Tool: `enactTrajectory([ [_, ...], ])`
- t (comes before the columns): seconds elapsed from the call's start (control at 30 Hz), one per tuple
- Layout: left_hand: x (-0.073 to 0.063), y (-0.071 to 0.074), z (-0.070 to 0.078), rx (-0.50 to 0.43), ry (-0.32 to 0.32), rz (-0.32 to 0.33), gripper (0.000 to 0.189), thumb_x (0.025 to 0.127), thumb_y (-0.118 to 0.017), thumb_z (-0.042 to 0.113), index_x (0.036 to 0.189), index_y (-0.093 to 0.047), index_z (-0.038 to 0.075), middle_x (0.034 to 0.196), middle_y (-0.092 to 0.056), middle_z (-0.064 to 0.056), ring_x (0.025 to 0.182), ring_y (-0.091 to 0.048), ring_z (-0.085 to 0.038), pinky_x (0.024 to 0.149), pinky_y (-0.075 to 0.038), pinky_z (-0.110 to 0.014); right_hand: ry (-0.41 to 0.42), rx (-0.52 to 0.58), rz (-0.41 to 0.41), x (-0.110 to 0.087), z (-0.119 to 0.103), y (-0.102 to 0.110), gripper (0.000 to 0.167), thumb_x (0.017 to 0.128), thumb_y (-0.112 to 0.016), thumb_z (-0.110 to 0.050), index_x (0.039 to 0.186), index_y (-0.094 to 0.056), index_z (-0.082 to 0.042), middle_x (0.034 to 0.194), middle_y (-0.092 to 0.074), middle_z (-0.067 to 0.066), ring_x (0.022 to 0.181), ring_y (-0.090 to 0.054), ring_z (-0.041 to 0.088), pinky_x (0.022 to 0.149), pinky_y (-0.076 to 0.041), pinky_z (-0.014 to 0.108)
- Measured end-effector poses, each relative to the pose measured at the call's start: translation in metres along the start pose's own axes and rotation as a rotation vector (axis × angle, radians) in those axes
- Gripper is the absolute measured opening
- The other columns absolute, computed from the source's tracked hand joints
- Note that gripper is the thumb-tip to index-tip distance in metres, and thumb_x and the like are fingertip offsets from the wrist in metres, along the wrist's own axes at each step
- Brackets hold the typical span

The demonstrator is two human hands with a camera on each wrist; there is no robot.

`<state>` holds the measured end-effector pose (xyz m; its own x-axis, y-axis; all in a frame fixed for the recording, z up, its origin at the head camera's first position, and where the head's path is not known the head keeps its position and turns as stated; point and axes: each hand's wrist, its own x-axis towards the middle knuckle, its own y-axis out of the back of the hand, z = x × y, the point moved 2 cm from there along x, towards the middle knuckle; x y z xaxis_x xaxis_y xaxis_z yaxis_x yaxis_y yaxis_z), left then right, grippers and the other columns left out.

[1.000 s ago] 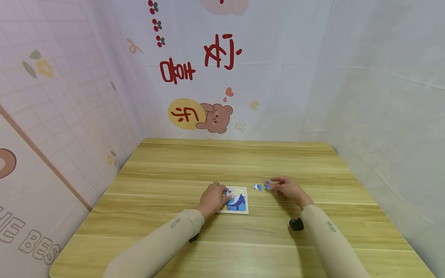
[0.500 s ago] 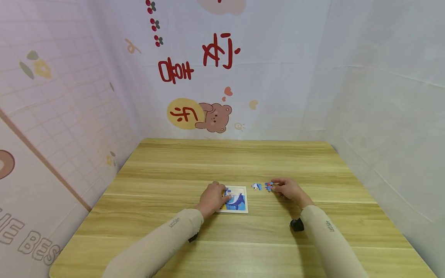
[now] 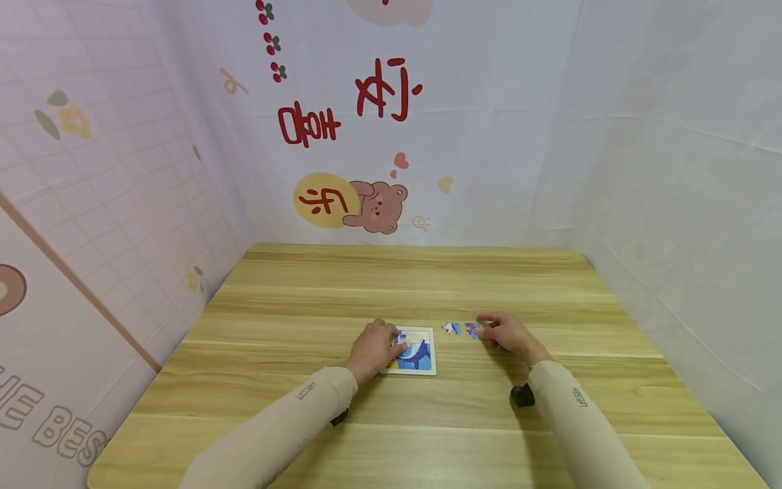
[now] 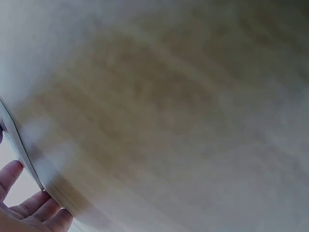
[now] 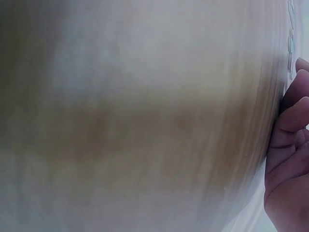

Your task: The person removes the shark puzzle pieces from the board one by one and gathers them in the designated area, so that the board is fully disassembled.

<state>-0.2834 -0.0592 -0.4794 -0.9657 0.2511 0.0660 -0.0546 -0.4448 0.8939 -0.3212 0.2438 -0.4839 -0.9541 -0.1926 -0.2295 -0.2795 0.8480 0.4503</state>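
Observation:
My left hand (image 3: 373, 352) grips the left side of a white-framed jigsaw puzzle board (image 3: 435, 353) lying on the table, its thumb over the picture. A blue whale shows on the board, with a pale patch along the upper part; the left portion is under my hand. To the right of the board, my right hand (image 3: 508, 335) pinches the right edge of a blue and red puzzle piece (image 3: 472, 329) at table level. Just left of that lies a white and blue puzzle piece (image 3: 451, 329). In the left wrist view, fingers (image 4: 48, 210) meet the board's edge.
The wood-grain table (image 3: 403, 285) reaches back to a white printed cloth (image 3: 489, 136) with a bear and red characters. More cloth hangs along the left and right sides. A black wrist device (image 3: 522, 395) sits under the right forearm.
The blue and red piece has turned and shifted slightly toward me at my right fingertips. My left hand and the board stay in place; the head view has moved slightly.

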Motion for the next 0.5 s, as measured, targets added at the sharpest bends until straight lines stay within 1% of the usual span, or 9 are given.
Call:
enactTrajectory([
  [0.17,0.001,0.002,-0.002,-0.022,0.009,-0.015,0.041,0.09,-0.074,0.034,0.117,-0.068,0.003,0.113,-0.06,-0.013,0.099,-0.057,-0.026,0.086,-0.051,-0.044,0.008,0.007,-0.007,-0.001,-0.004,-0.001,0.047,0.096,-0.06,-0.004,0.14,-0.047,0.009,0.072,-0.052,0.004,0.066,-0.046,0.015,0.06,-0.039,0.028],
  [0.27,0.0,0.006,-0.004,-0.051,-0.03,-0.027,0.042,0.09,-0.073,0.032,0.117,-0.067,0.0,0.116,-0.061,-0.015,0.103,-0.058,-0.029,0.091,-0.049,-0.046,0.005,0.011,-0.004,-0.003,-0.009,-0.003,0.047,0.097,-0.058,-0.006,0.141,-0.047,0.008,0.075,-0.057,0.007,0.066,-0.049,0.016,0.059,-0.04,0.029],
  [0.37,-0.003,0.011,-0.009,-0.111,-0.082,-0.038,0.042,0.091,-0.073,0.028,0.119,-0.065,-0.003,0.122,-0.06,-0.018,0.112,-0.058,-0.034,0.098,-0.045,-0.048,0.006,0.001,0.012,-0.003,-0.017,-0.009,0.046,0.098,-0.059,-0.009,0.14,-0.049,0.007,0.079,-0.061,0.01,0.066,-0.051,0.017,0.059,-0.042,0.029],
  [0.43,-0.006,0.015,-0.014,-0.154,-0.108,-0.037,0.042,0.09,-0.073,0.024,0.12,-0.064,-0.004,0.126,-0.059,-0.019,0.118,-0.056,-0.036,0.102,-0.042,-0.049,0.007,0.006,0.025,-0.001,-0.023,-0.016,0.044,0.098,-0.059,-0.009,0.139,-0.052,0.005,0.082,-0.061,0.01,0.068,-0.052,0.018,0.06,-0.043,0.029],
  [0.5,-0.009,0.018,-0.018,-0.184,-0.119,-0.033,0.042,0.09,-0.073,0.023,0.121,-0.063,-0.005,0.128,-0.058,-0.021,0.122,-0.054,-0.037,0.104,-0.04,-0.05,0.012,0.005,0.035,0.002,-0.03,-0.025,0.042,0.098,-0.059,-0.01,0.137,-0.054,0.004,0.085,-0.062,0.011,0.069,-0.053,0.018,0.062,-0.045,0.029],
])
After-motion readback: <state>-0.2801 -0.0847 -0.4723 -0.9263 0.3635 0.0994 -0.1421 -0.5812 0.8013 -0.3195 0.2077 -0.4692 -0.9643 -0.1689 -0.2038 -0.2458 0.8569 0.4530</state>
